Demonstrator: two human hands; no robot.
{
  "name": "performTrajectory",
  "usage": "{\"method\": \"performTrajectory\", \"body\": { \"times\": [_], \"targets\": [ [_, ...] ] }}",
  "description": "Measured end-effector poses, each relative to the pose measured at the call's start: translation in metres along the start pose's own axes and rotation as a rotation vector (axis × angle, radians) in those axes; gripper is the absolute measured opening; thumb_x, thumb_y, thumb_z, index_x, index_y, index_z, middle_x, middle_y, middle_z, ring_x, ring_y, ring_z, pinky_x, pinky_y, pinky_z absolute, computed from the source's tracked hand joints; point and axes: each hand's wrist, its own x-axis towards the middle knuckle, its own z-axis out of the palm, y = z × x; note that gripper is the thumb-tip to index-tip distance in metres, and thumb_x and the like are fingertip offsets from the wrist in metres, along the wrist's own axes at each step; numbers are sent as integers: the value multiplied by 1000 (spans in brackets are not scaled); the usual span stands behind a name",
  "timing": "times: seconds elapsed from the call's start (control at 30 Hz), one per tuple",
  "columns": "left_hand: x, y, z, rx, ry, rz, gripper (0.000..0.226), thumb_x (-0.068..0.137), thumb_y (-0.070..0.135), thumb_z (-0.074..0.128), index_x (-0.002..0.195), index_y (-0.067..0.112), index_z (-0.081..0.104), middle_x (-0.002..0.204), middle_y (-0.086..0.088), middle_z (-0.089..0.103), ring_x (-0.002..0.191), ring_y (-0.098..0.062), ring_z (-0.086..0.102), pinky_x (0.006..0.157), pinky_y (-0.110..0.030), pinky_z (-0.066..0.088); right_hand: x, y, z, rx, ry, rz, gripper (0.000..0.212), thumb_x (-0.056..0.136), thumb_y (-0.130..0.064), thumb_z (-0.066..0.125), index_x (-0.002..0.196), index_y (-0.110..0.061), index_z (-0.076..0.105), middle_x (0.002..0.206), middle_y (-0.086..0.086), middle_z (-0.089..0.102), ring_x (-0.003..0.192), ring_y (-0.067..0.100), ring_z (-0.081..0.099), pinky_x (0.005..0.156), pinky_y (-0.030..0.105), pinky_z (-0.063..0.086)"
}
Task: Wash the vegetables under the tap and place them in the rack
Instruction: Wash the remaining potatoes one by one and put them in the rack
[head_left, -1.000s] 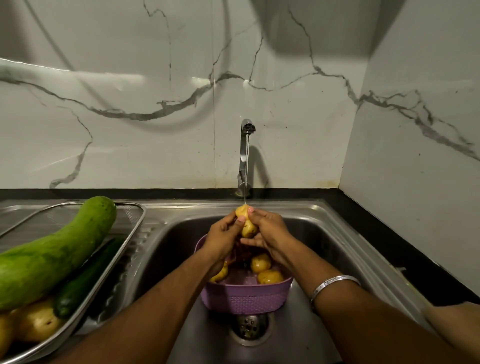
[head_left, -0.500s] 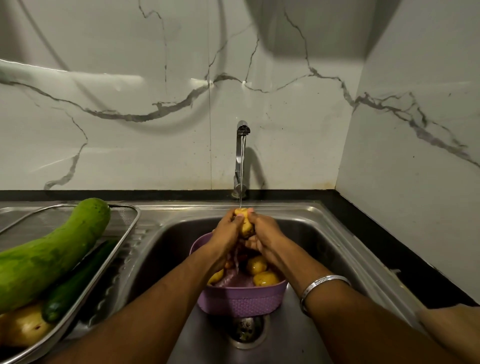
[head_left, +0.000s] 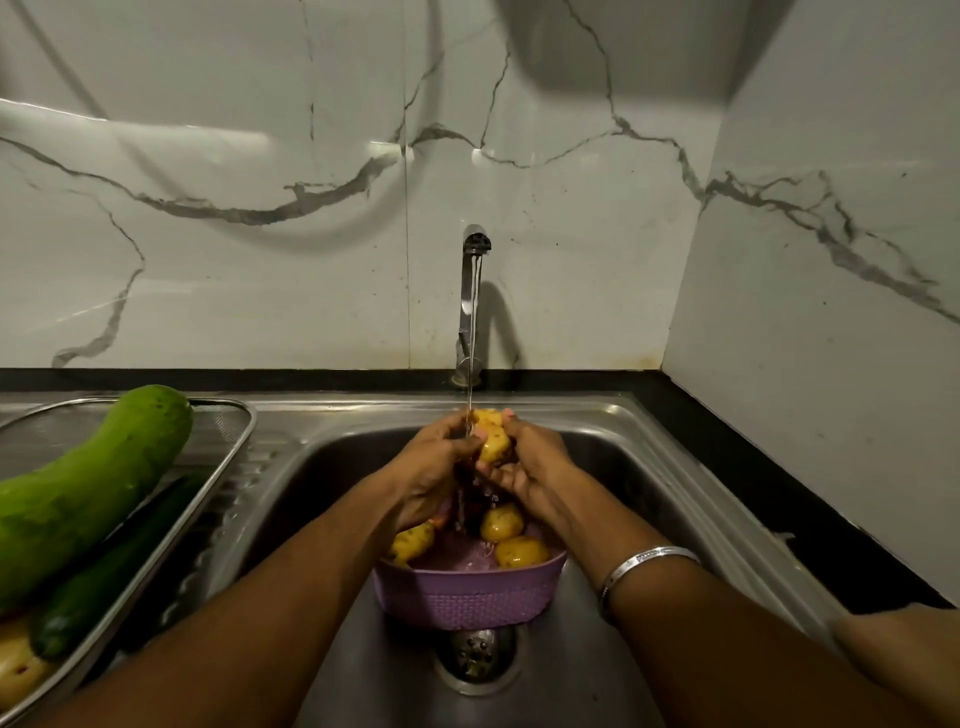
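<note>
Moved since earlier: hands and potato barely shifted under the stream; left fingers slid a bit over the potato, rubbing. Rack w/ veg sat in the same spot.
Left hand (head_left: 435, 467): curled round the potato's left side, gripping it.
Right hand (head_left: 524, 465): cupped round the right side and underneath, also gripping.
Potato in wash (head_left: 492, 435): yellow, held between both hands above the basket, directly under the water stream (head_left: 471, 332) from the tap (head_left: 471, 301).
Basket (head_left: 467, 597): purple plastic, stood in the sink (head_left: 675, 467) just behind the drain (head_left: 475, 657); approx. three more potatoes (head_left: 501, 522) visible inside, plus smth reddish, partly hidden by the hands.
Rack (head_left: 228, 441): steel mesh, on the drainboard left of the sink, well apart from the hands.
Done so far: bottle gourd (head_left: 83, 493), dark cucumber (head_left: 104, 582) and one potato (head_left: 15, 665) lay in the rack, so prob. washed already.
Left to do: finish this potato, move it left to the rack, then wash the remaining basket contents.
Progress guess: roughly halfway; exact basket count unclear.
</note>
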Motion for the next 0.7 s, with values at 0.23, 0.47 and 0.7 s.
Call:
{"method": "performTrajectory", "body": {
  "times": [0.23,0.47,0.7],
  "targets": [
    [7,-3,13,8,257,97,26,95,21,69,121,26,67,115,-16,71,96,-29,71,58,-32,59,-4,2,3,-10,-76,-14,27,104,-31,57,116,-9,67,100,18,73,82,27,73,58,35,63],
    [0,0,4,30,305,109,27,89,25,75,115,20,70,112,-12,71,95,-27,71,59,-32,60,-7,5,8,-75,-89,-31,22,103,-27,58,117,-14,69,96,16,73,75,28,73,57,38,64],
    [-7,7,-12,65,78,24,39,96,4,63,131,20,64,121,-14,71,107,-32,71,90,-48,60,-11,3,3,-107,-85,-32,13,104,-21,57,95,-19,66,91,16,71,82,33,72,67,46,62]
  ]
}}
